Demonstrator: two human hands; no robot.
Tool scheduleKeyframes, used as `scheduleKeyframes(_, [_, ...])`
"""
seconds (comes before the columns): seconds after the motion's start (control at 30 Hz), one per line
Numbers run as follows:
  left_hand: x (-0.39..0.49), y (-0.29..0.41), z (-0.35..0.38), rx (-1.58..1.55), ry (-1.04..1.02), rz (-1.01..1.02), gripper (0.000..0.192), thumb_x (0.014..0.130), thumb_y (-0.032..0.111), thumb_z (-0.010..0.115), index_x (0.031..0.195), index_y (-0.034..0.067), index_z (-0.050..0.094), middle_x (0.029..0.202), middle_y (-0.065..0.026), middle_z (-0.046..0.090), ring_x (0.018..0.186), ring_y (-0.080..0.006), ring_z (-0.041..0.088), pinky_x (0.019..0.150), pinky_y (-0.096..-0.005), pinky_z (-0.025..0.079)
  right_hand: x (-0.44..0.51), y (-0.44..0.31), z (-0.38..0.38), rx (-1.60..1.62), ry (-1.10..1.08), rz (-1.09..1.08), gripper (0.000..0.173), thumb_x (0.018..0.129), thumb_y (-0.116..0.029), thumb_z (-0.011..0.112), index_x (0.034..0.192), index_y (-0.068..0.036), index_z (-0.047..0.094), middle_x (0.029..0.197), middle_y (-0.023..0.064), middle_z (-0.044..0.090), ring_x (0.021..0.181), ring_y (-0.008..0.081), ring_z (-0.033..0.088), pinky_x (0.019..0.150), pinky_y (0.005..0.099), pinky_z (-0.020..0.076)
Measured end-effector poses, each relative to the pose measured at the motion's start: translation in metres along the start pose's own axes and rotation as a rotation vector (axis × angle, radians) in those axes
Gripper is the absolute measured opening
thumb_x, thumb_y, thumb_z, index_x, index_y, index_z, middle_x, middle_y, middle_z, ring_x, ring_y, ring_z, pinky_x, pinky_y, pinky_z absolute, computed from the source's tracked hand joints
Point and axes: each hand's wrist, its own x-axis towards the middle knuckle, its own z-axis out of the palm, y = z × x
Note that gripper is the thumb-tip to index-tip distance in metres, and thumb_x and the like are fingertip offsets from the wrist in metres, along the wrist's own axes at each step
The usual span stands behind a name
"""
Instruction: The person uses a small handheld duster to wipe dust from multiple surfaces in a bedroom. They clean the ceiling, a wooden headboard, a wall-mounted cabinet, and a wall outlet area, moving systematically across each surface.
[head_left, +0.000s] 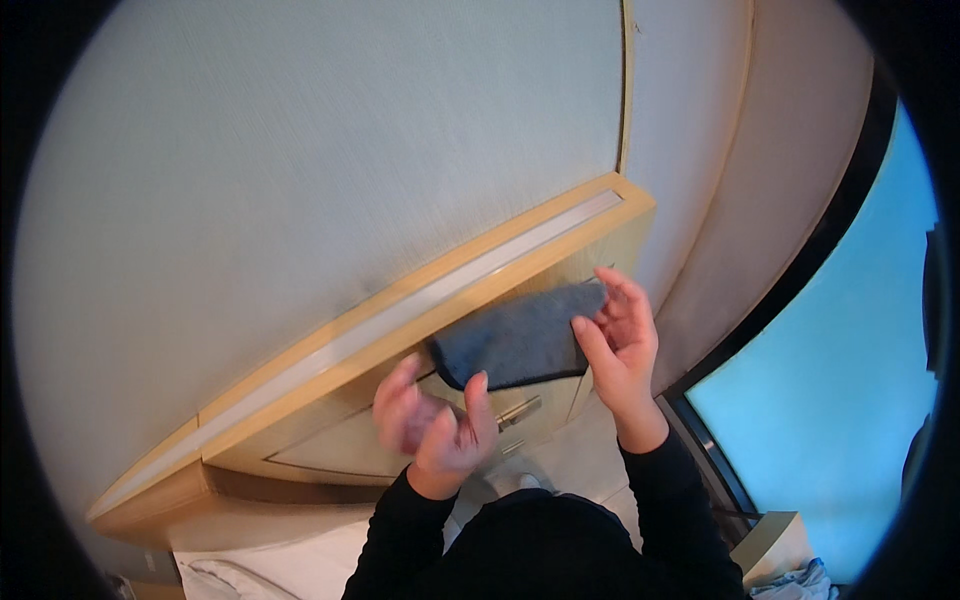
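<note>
My right hand grips the right end of a folded grey cloth, thumb on the near face and fingers behind it. The cloth looks like plush microfibre with a dark bound edge, and it hangs in front of a wooden ledge. My left hand, a little blurred, is by the cloth's lower left corner with its fingers spread and the palm turned up. Its thumb tip comes close to the cloth's lower edge; whether they touch I cannot tell.
A light wood ledge with a pale inlaid strip runs along the grey wall panel. Beneath it are drawer fronts with a metal handle. White bedding lies at lower left. A black-framed bluish glass pane stands at right, near crumpled fabric.
</note>
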Motion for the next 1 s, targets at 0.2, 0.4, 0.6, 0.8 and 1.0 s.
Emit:
scheduleKeyframes(0.2, [0.005,-0.001,0.012,0.366,-0.478,0.127,0.018,0.084,0.009,0.057,0.097,0.015,0.069,0.107,0.0009,0.063,0.107,-0.019,0.054,0.097,-0.0341,0.032,0.031,0.014,0.033,-0.322,0.108,-0.415,0.043,0.078,0.012,0.058,0.117,-0.001,0.047,0.107,0.0133,0.054,0.08,0.0139,0.056,0.067,0.0228,0.0458])
scheduleKeyframes(0.4, [-0.03,-0.001,0.026,0.552,-0.697,0.188,0.024,0.085,0.012,0.054,0.105,0.012,0.067,0.121,0.0028,0.059,0.115,-0.0167,0.051,0.103,-0.0342,0.025,0.036,0.035,0.004,-0.877,0.237,-0.8,0.026,0.073,0.014,0.061,0.095,0.002,0.059,0.108,0.0153,0.052,0.08,0.0251,0.057,0.067,0.0297,0.0484])
scheduleKeyframes(0.6, [-0.055,0.005,0.065,0.652,-0.735,0.275,0.03,0.09,0.017,0.046,0.113,0.016,0.065,0.131,0.0044,0.052,0.128,-0.0139,0.041,0.11,-0.0336,0.014,0.035,0.044,-0.032,-1.194,0.392,-0.839,0.027,0.074,0.006,0.062,0.101,0.002,0.062,0.109,0.0143,0.053,0.091,0.0297,0.054,0.076,0.0367,0.0445])
scheduleKeyframes(0.8, [-0.071,0.02,0.111,0.591,-0.776,0.245,0.033,0.087,0.017,0.048,0.117,0.014,0.062,0.13,0.0023,0.053,0.126,-0.0191,0.042,0.11,-0.0373,0.013,0.034,0.069,-0.075,-1.061,0.163,-0.778,0.034,0.075,-0.002,0.063,0.107,0.007,0.059,0.115,0.0164,0.052,0.102,0.0334,0.053,0.087,0.0409,0.0428])
scheduleKeyframes(1.0, [-0.078,0.033,0.162,0.626,-0.74,0.219,0.033,0.086,0.015,0.049,0.116,0.012,0.062,0.13,0.0005,0.053,0.125,-0.0218,0.043,0.108,-0.0389,0.016,0.065,0.066,-0.116,-0.983,0.149,-0.683,0.03,0.078,0.001,0.06,0.107,0.006,0.059,0.114,0.0198,0.054,0.1,0.0355,0.055,0.084,0.0392,0.0453])
